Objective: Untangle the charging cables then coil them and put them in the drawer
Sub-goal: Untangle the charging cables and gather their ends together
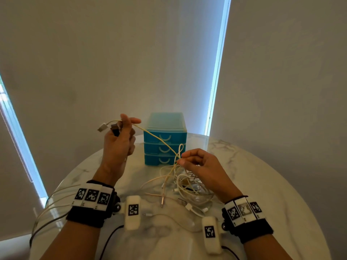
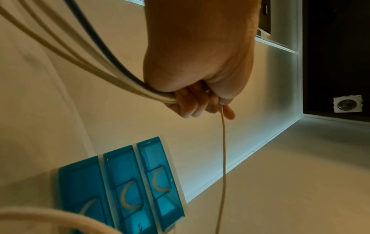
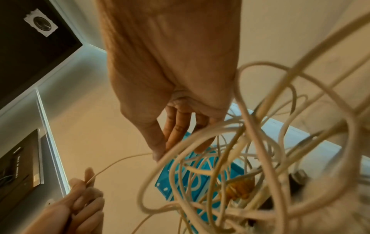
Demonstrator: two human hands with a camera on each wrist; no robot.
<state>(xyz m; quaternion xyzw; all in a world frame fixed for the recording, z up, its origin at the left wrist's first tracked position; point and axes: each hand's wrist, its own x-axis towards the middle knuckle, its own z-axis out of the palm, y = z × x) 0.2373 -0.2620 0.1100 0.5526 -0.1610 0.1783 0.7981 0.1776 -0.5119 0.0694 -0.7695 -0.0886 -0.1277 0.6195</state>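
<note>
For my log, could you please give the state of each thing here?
Left hand: raised, gripping cable ends.
Right hand: pinching the yellow cable.
Yellow cable: stretched between both hands.
Cable pile: tangled on the table.
Blue drawers: all shut.

Left hand (image 1: pixel 120 141) raised, fingers curled gripping, right hand (image 1: pixel 199 164) lower, fingertips pinching

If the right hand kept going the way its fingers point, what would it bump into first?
Probably the yellow cable it is already pinching, right at the fingertips of the right hand. Past that, the blue drawer unit looks next in line, though the depth between them is hard to judge.
</note>
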